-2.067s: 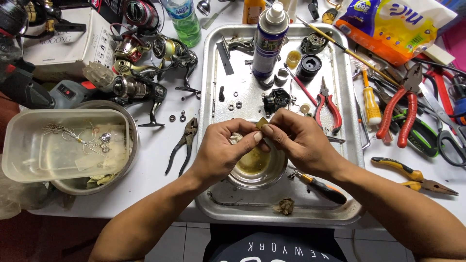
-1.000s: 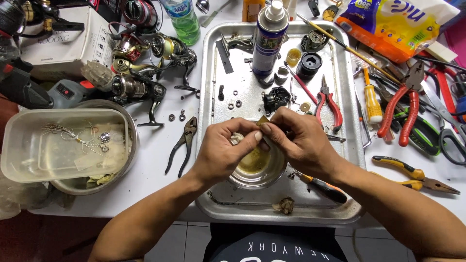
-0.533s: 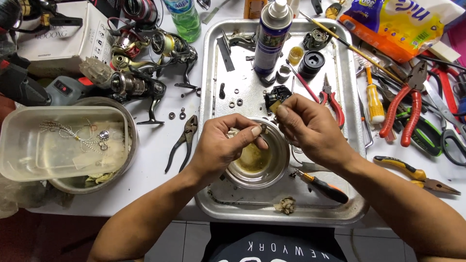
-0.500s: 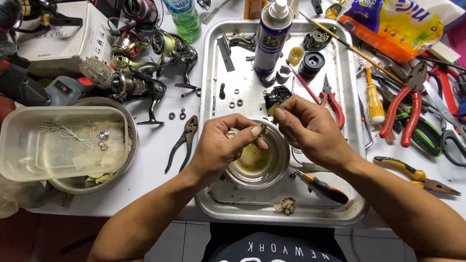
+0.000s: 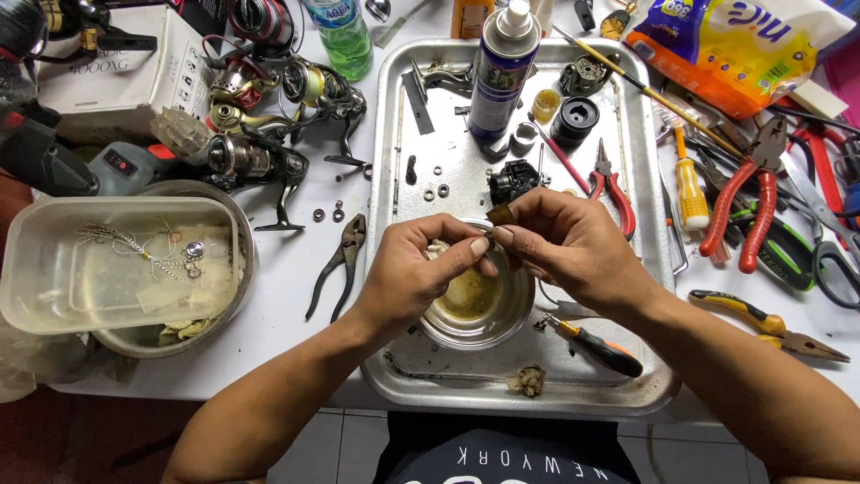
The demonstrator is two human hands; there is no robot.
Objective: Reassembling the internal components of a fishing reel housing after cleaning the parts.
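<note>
Both my hands meet over a small steel bowl (image 5: pixel 448 333) of yellowish liquid that stands in a metal tray (image 5: pixel 394 179). My right hand (image 5: pixel 564 246) pinches a small dark greasy part (image 5: pixel 500 215) between thumb and fingers. My left hand (image 5: pixel 421 269) has its fingertips closed against the same spot, seemingly on a tiny piece that I cannot make out. A black reel body part (image 5: pixel 512 181) lies just beyond my fingers.
The tray also carries a spray can (image 5: pixel 502 72), washers, red pliers (image 5: pixel 611 184), an orange-handled screwdriver (image 5: pixel 596 348). Left of it lie dark pliers (image 5: pixel 339 264), several fishing reels (image 5: pixel 269 108) and a plastic tub (image 5: pixel 116 264) on a bowl. Hand tools (image 5: pixel 761 197) crowd the right side.
My hands have stayed over the bowl, working the small part; the right hand shifted slightly up and right, then settled back against the left fingertips.
</note>
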